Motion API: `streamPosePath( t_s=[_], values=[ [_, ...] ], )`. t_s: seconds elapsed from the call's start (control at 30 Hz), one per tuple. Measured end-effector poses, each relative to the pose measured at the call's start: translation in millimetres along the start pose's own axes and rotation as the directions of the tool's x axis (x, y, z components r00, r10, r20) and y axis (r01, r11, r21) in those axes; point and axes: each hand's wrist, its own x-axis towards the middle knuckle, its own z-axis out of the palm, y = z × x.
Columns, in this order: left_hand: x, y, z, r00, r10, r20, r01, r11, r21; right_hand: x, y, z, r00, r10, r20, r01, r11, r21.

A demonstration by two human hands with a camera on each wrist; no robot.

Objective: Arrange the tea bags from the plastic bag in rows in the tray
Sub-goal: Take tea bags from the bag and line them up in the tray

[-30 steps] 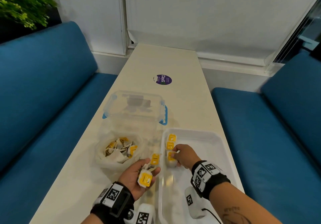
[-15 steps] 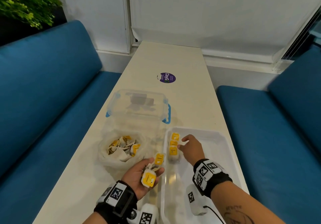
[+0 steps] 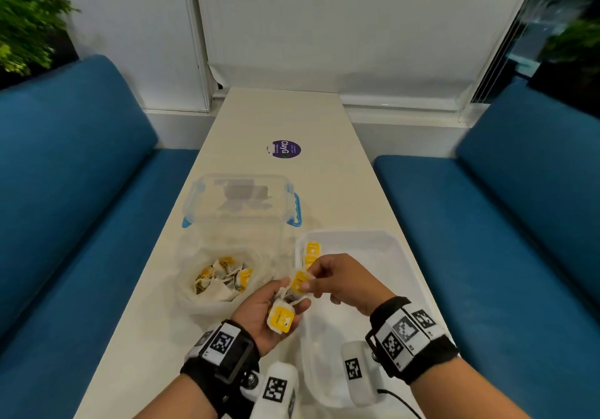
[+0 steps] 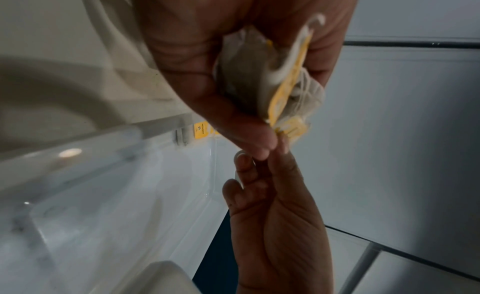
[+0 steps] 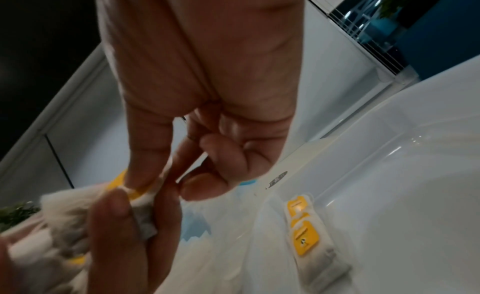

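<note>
Your left hand (image 3: 261, 316), palm up over the table's (image 3: 292, 116) near end, cups a small bunch of tea bags (image 3: 280, 318). Your right hand (image 3: 341, 280) meets it just above the tray's (image 3: 399, 256) left edge, thumb and forefinger pinching the top bag (image 3: 300, 282) of that bunch. Two bags (image 5: 302, 226) already lie in a row along the tray's left wall. Left of the tray, the plastic bag (image 3: 224, 275) sits open with more bags inside; beyond it stands a clear box (image 3: 240, 201).

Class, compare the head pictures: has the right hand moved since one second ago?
Yes. The right hand has left the row of tea bags in the tray and come toward the left hand, pinching a tea bag there.
</note>
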Motion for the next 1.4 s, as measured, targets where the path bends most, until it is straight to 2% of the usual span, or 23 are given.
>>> streamPosePath(
  t_s=[0.17, 0.4, 0.43, 0.53, 0.7, 0.93, 1.17, 1.4],
  values=[
    [-7.1, 3.6, -6.6, 1.0, -0.018, 0.005, 0.018, 1.0, -0.012, -9.8, 0.2, 6.9, 0.993, -0.043, -0.114, 0.056, 0.993, 0.107],
    [-1.6, 3.9, -7.5, 1.0, 0.007, -0.019, -0.008, 0.999, -0.05, -18.3, -9.8, -15.0, 0.969, -0.104, -0.222, 0.138, 0.98, 0.142],
    [-0.4, 3.0, -6.7, 1.0, 0.008, -0.018, -0.009, 0.999, -0.052, -17.2, -9.5, -20.3, 0.97, -0.105, -0.218, 0.131, 0.986, 0.107],
    [2.9, -0.1, -5.7, 1.0, -0.004, -0.022, 0.003, 0.999, -0.047, -11.2, -7.0, -33.3, 0.974, -0.102, -0.204, 0.072, 0.986, -0.152],
    [9.2, -7.6, -5.5, 0.999, -0.01, -0.05, 0.007, 0.998, -0.058, 5.0, 5.2, -43.8, 0.974, -0.046, -0.222, -0.002, 0.977, -0.211],
    [11.4, -14.4, -7.3, 0.997, -0.004, -0.072, -0.001, 0.998, -0.063, 31.8, 43.6, -29.8, 0.986, 0.126, -0.112, -0.16, 0.903, -0.398],
    [9.6, -15.4, -11.9, 0.996, 0.006, -0.092, -0.012, 0.998, -0.063, 42.2, 52.2, -17.9, 0.969, 0.246, -0.025, -0.24, 0.912, -0.333],
    [10.7, -17.3, -17.0, 0.996, -0.018, -0.087, 0.011, 0.997, -0.079, 54.0, 57.1, -6.3, 0.958, 0.269, -0.104, -0.285, 0.938, -0.198]
  ],
)
